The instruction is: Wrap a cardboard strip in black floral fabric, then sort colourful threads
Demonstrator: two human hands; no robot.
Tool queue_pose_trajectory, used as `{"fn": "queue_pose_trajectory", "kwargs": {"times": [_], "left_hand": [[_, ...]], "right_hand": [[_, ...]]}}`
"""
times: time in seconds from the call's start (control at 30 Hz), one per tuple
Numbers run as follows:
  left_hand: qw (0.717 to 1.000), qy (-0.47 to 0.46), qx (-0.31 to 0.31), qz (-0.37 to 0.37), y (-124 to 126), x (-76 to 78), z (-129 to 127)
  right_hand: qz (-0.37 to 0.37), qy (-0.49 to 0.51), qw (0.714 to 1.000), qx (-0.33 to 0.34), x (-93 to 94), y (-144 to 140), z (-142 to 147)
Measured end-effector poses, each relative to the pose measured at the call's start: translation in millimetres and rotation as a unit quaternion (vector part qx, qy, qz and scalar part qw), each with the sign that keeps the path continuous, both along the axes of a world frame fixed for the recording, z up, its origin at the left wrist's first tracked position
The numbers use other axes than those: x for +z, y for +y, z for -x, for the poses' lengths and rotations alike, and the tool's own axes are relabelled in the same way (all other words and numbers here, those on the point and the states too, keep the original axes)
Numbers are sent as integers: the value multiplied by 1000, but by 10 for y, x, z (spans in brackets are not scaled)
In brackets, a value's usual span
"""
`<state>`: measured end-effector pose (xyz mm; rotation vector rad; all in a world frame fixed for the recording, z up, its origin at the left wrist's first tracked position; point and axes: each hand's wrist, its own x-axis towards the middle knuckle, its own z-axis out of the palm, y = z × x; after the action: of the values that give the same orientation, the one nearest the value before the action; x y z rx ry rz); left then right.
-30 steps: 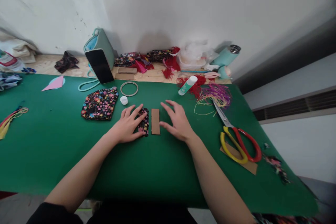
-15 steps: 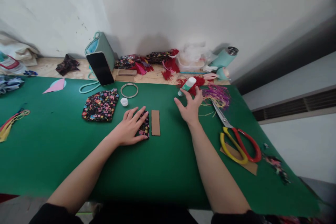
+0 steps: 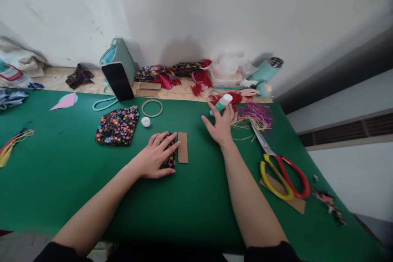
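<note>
Think of a clock with the flat brown cardboard strip in the middle and 12 toward the wall. The job now looks like getting the glue while the small cloth is held down.

At 9 o'clock, just beside the strip, is the small black cloth piece with pink flowers. The left hand lies spread over it, palm down. One fingertip comes up to the strip, but I cannot tell if it touches.

Between 1 and 2 o'clock is the green and white round glue stick. The right hand is there, thumb and fingers apart. I cannot tell if any finger touches the stick. To lift it, I think the thumb and fingers must close around its smooth tube, with the left hand holding the cloth flat.

The strip looks stiff, with straight sides. The cloth looks soft, so it may wrinkle or slide.

On the smooth green table top, a little round white cap sits at 10 o'clock, and a thin pale ring near 11. At 3 o'clock are big metal scissors with red and yellow handles.
</note>
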<state>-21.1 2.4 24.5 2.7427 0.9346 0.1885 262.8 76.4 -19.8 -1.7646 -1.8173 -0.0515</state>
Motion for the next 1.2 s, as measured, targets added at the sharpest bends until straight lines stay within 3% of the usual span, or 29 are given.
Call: {"fn": "queue_pose_trajectory", "kwargs": {"times": [0.2, 0.37, 0.47, 0.57, 0.6, 0.67, 0.73, 0.8, 0.87, 1.0, 1.2], "left_hand": [[1000, 3, -11, 9, 3, 23, 0], [1000, 5, 21, -10, 34, 27, 10], [997, 17, 63, -33, 48, 17, 9], [994, 40, 91, -43, 63, 4, 17], [994, 45, 93, -43, 68, -2, 21], [994, 50, 91, -40, 74, -21, 31], [995, 49, 85, -36, 76, -49, 39], [995, 48, 84, -31, 75, -83, 44], [995, 47, 88, -26, 75, -114, 48], [993, 48, 110, -21, 69, -143, 51], [986, 79, 146, -26, -62, -131, -1]], "right_hand": [[9, 17, 1000, -1, -10, 24, -23], [-28, 19, 999, 14, 72, -77, 1], [-110, 46, 993, 6, 215, -237, 13], [-264, 95, 960, -5, 435, -429, 16], [-285, 111, 952, 7, 509, -488, 24], [-236, 131, 959, 83, 619, -588, 67], [-106, 118, 969, 189, 653, -654, 155], [34, 79, 957, 276, 611, -685, 276], [130, 36, 936, 327, 530, -690, 399], [176, -27, 919, 353, 424, -679, 538], [186, -69, 917, 346, 483, -737, 531]]}}
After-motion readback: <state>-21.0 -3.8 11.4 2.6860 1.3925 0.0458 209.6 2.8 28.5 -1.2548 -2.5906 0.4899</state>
